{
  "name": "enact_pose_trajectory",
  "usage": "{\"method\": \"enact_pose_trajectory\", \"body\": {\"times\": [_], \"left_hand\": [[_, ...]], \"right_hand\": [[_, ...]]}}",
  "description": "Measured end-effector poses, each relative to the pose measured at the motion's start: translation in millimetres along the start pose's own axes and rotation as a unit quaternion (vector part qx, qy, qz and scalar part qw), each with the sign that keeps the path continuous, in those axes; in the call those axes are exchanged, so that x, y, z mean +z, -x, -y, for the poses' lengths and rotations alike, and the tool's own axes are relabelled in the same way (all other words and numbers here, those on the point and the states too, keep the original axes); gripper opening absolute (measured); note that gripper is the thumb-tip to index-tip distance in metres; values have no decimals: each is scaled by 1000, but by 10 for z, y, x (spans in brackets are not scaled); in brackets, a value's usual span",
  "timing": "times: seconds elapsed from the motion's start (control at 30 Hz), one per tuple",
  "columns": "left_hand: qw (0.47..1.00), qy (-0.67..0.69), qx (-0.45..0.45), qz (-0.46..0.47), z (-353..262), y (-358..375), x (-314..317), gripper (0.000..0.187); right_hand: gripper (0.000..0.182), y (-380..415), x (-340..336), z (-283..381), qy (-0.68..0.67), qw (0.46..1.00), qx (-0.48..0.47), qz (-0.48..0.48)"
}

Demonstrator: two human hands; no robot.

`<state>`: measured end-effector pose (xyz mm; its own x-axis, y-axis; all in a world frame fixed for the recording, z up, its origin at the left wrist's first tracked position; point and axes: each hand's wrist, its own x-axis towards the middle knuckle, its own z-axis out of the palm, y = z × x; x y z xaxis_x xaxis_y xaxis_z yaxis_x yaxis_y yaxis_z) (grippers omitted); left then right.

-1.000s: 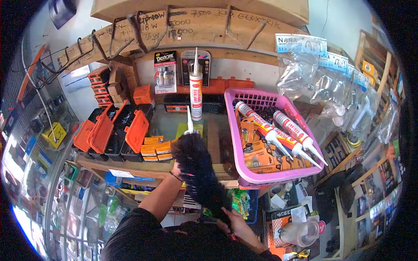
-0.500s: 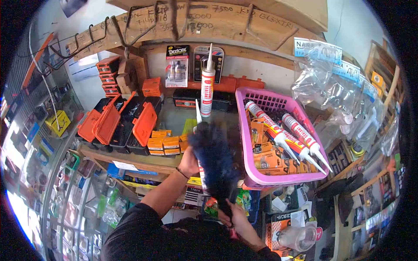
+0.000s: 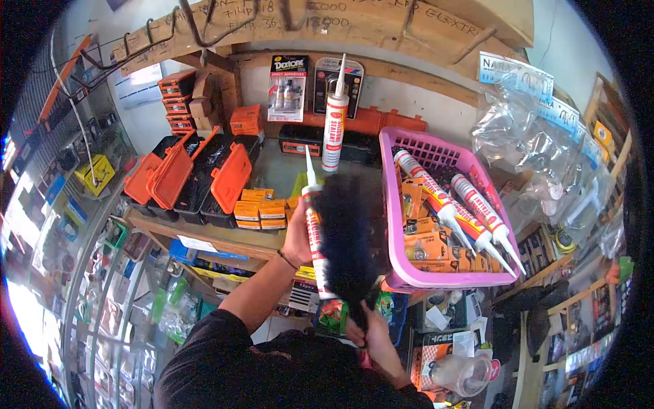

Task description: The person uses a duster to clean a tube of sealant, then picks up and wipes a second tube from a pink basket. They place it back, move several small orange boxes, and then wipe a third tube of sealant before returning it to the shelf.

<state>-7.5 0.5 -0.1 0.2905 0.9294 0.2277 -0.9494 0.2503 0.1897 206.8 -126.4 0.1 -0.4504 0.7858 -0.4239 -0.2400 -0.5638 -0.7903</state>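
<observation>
My left hand [image 3: 296,236] is wrapped around a white-and-red silicone sealant tube [image 3: 315,235], held nearly upright with its nozzle up. My right hand [image 3: 375,335] grips the handle of a dark, fluffy duster [image 3: 349,235], blurred by motion. The duster's head overlaps the right side of the held tube. Behind it, a second sealant tube [image 3: 334,133] stands upright on the counter. To the right sits a pink basket [image 3: 449,279] with several more sealant tubes lying over small orange packages [image 3: 429,252].
Black cases with orange lids [image 3: 231,178] stand open at the left, beside small yellow-orange boxes [image 3: 260,210]. Carded adhesives [image 3: 287,92] lean at the back. Metal hooks [image 3: 204,34] stick out from the wooden beam overhead. Plastic bags [image 3: 524,136] hang at the right.
The duster has swung to the right, exposing more of the tube in my left hand. The view has shifted slightly, and both hands keep their hold.
</observation>
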Motion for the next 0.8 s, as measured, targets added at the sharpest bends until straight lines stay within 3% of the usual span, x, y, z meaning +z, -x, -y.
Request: {"method": "enact_pose_trajectory", "body": {"times": [0.03,0.13,0.23,0.27,0.3,0.37,0.4,0.43,0.47,0.5,0.53,0.63,0.67,0.7,0.73,0.77,0.8], "left_hand": [[996,-52,44,-64,42,-11,141,30],[996,-57,12,-63,35,-5,123,32],[995,-52,15,-79,25,-59,115,36],[995,-50,18,-85,24,-55,102,38],[995,-48,21,-90,28,-43,87,40],[995,-47,36,-78,-15,-82,-263,36],[986,-137,43,-86,19,-97,-315,37],[968,-226,51,-93,45,-99,-272,39],[986,-160,14,38,-3,-57,-224,45],[986,-161,15,38,14,-66,-180,45],[995,-102,15,5,93,-47,174,47],[997,-43,11,-66,109,-18,351,49],[999,-11,-6,52,19,-110,-217,49],[985,22,-24,169,-56,-206,-761,49],[973,51,-116,193,40,-47,-151,44],[972,50,-117,195,51,-35,-17,44],[995,20,-40,84,55,-28,51,42]], "right_hand": [[37,-24,-3,-37,-2,1000,5,0],[35,-39,25,-129,59,997,37,-28],[30,-11,79,-93,112,991,-16,-67],[30,1,78,-30,6,996,8,-87],[30,15,95,2,7,996,10,-88],[30,35,113,41,106,993,25,-54],[28,-52,56,-190,142,988,-50,-44],[28,-90,15,-233,141,988,-51,-44],[29,-118,-21,-248,187,980,-59,-37],[30,-141,-35,-254,234,970,-67,-29],[31,-41,113,-105,64,995,-1,-75],[30,-135,24,-150,0,999,17,-32],[29,-112,76,-123,25,999,38,25],[29,-161,44,-211,24,999,37,24],[31,-257,-40,-359,136,990,-17,18],[32,-315,-83,-431,247,966,-71,13],[32,-267,-55,-344,211,971,-114,-10]]}}
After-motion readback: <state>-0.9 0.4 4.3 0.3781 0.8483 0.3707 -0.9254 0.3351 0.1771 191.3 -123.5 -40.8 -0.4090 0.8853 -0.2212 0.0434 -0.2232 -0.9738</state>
